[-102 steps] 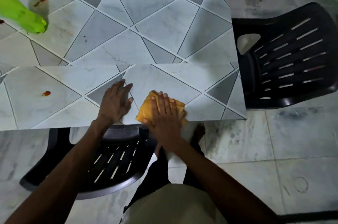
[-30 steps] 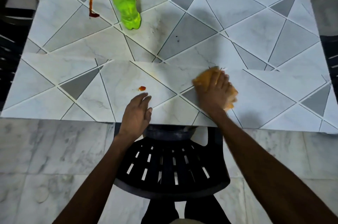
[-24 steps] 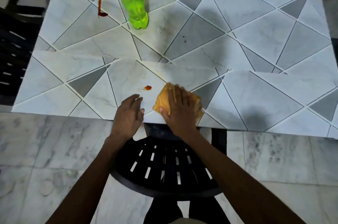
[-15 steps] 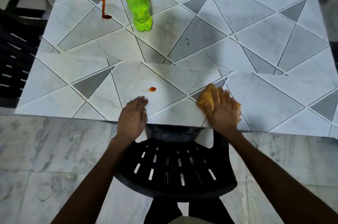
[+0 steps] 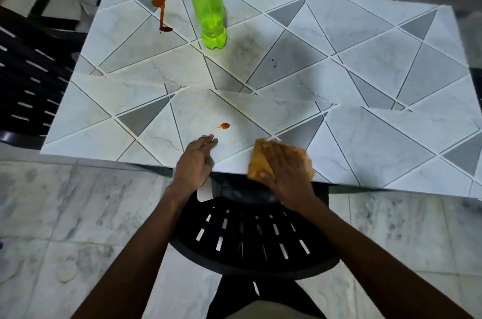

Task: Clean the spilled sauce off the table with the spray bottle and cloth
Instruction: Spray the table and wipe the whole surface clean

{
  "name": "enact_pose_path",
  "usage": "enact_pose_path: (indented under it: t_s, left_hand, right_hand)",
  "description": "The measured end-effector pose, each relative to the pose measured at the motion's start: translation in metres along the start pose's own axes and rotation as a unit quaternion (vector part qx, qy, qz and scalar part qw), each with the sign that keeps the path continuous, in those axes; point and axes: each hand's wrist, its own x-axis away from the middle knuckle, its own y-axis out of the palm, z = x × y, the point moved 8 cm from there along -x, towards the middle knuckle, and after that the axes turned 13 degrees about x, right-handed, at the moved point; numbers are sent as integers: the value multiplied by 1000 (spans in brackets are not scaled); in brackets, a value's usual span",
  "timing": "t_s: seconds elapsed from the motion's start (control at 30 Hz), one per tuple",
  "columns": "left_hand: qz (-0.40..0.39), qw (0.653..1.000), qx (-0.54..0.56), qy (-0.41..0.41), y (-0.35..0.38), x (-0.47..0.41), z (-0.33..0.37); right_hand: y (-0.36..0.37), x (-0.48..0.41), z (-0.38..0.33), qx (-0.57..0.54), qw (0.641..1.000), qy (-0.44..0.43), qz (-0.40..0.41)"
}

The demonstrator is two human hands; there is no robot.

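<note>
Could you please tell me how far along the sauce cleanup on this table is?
Done: the table around the orange cloth looks free of sauce. In hand: the right hand presses the cloth flat at the near edge, while the left hand rests on the table. Left: the small sauce drop just beyond the left hand, and the long sauce streak left of the green bottle.

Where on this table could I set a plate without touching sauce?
Bare: the right half of the grey tiled table, right of the green plastic bottle and orange cloth; also the near-left corner, left of the left hand. Crowded: the long red sauce streak beside the bottle, the small red drop beyond the left hand.
</note>
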Motion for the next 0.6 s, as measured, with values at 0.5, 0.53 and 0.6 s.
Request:
enact_pose_path:
  t_s: [0.5,0.53,0.6]
  left_hand:
    - [-5,999,21,46,-36,-26,-19]
    - [-5,998,9,57,-45,-32,-25]
    - [-24,997,-16,66,-61,-43,-43]
  right_hand:
    - [-7,-53,-85,-57,987,150,13]
    - [-8,-52,-86,-58,986,154,7]
    - [-6,-44,-72,-53,980,192,8]
